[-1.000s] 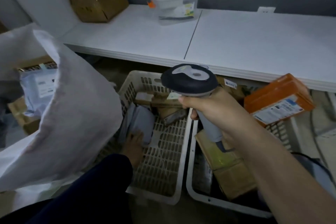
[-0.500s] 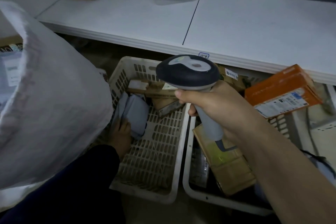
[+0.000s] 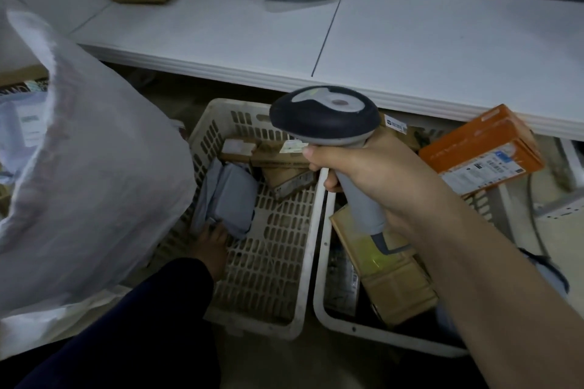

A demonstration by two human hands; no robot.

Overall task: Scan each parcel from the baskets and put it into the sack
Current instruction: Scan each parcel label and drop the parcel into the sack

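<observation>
Right hand (image 3: 373, 177) curls round the scanner (image 3: 325, 117) grip, held over the rims where left basket (image 3: 311, 230) meets right basket (image 3: 319, 294). Left hand (image 3: 210, 245), at 7 o'clock, reaches into the left basket, fingertips at the near edge of a grey parcel (image 3: 234, 196); whether they pinch it I cannot tell. Sack (image 3: 94, 183) stands at 9 o'clock. Brown boxes (image 3: 281, 158) lie at 12 o'clock, an orange box (image 3: 480, 148) at 2 o'clock by the table (image 3: 410, 41).

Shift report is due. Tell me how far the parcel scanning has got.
Done: a labelled pale mailer lies in the white woven sack. In hand: the left hand grips a grey plastic mailer in the left white basket; the right hand grips the grey handheld scanner. Left: brown cardboard cartons there and in the right basket, plus an orange box.
</observation>
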